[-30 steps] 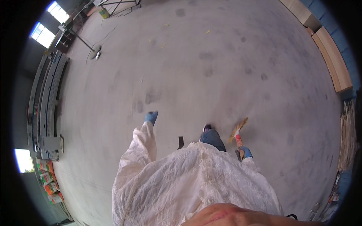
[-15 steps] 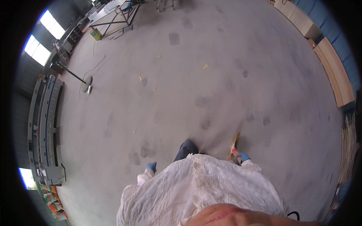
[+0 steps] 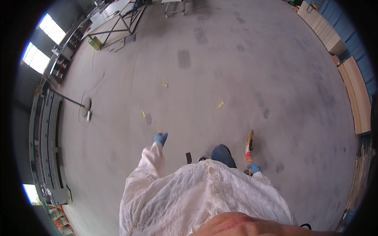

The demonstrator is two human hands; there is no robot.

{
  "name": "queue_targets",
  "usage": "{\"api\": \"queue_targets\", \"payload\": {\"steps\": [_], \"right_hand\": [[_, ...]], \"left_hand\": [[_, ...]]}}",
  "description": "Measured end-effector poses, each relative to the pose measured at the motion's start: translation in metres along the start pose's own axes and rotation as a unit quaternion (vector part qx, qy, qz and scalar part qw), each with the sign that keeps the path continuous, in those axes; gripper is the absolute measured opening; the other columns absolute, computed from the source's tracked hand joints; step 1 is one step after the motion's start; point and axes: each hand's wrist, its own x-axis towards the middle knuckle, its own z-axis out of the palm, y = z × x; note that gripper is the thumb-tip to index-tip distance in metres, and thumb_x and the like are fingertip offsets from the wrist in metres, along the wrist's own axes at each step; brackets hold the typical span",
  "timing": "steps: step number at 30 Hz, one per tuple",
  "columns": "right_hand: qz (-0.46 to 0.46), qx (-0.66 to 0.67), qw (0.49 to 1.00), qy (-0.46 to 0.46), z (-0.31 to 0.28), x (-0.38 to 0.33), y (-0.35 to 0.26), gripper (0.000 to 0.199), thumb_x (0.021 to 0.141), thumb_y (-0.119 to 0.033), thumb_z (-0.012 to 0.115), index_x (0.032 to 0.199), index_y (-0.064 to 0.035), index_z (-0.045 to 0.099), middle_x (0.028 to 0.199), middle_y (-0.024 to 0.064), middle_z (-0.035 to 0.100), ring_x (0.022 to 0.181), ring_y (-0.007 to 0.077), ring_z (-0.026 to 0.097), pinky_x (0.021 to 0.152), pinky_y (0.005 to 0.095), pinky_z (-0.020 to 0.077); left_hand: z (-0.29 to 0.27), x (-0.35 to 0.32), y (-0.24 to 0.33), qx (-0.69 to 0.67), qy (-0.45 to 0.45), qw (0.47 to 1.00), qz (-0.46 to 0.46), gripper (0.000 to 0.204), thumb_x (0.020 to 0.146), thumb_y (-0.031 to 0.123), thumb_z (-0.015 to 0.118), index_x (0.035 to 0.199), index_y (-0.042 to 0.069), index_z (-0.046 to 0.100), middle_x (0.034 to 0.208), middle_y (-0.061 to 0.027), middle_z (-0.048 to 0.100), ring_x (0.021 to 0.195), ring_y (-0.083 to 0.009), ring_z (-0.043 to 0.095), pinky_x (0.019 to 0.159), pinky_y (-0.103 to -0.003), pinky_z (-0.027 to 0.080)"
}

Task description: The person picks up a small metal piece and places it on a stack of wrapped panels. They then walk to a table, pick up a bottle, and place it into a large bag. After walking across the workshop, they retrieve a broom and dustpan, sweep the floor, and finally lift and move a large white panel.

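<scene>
Concrete floor [image 3: 236,78] stretched wide and grey ahead of the person, who wore a loose white coverall and blue gloves. The right hand [image 3: 254,168] was closed around the handle of a brush [image 3: 249,146], whose bristled head pointed forward and slightly down, just ahead of the hand and close to the floor; held low at the side like that, it looked carried rather than at work. The left hand [image 3: 160,138] was swung out in front at the end of the white sleeve [image 3: 151,161], holding nothing that could be seen; whether its fingers were spread or curled could not be told, it being small and blurred. A dark shoe [image 3: 223,153] showed between the two hands, nearer the right one. Small yellow scraps [image 3: 220,105] lay scattered on the floor well beyond both hands. Far off past the left hand stood a round-based floor tool [image 3: 84,105] with a long handle, and a metal frame table [image 3: 118,19] farther still. Beyond the right hand, pale wooden boards [image 3: 356,94] lay along a blue wall.
</scene>
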Motion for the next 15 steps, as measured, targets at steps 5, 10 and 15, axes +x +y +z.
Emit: {"api": "queue_targets", "payload": {"steps": [5, 10, 15], "right_hand": [[-0.14, 0.045, 0.987, -0.056, 0.018, 0.043, -0.189, 0.025, 0.069, -0.014, 0.074, 0.082, 0.0055, 0.067, 0.073, 0.019, 0.067, 0.061, 0.0283, 0.068, 0.06, 0.041, 0.0562], [-0.067, -0.016, 0.992, -0.102, 0.04, 0.073, -0.446, 0.031, 0.07, -0.008, 0.076, 0.092, 0.0079, 0.061, 0.07, 0.0229, 0.063, 0.058, 0.0321, 0.066, 0.053, 0.0464, 0.0545], [-0.071, -0.034, 0.995, -0.061, 0.068, 0.075, -0.721, 0.019, 0.072, -0.005, 0.074, 0.082, 0.0073, 0.062, 0.069, 0.0216, 0.063, 0.052, 0.0317, 0.064, 0.046, 0.0425, 0.0525]], "left_hand": [[0.005, 0.176, 0.261, -0.124, 0.05, 0.963, 0.235, 0.048, 0.082, 0.039, 0.069, 0.106, -0.002, 0.068, 0.101, -0.0176, 0.072, 0.095, -0.0261, 0.068, 0.088, -0.037, 0.051], [0.003, 0.274, 0.324, 0.05, 0.037, 0.995, 0.08, 0.053, 0.08, 0.043, 0.071, 0.106, -0.003, 0.069, 0.104, -0.0192, 0.071, 0.098, -0.0283, 0.068, 0.086, -0.039, 0.052], [-0.007, 0.298, 0.31, -0.205, -0.014, 0.947, -0.247, 0.047, 0.082, 0.046, 0.069, 0.101, 0.002, 0.07, 0.086, -0.015, 0.069, 0.071, -0.0257, 0.068, 0.063, -0.038, 0.054]]}}
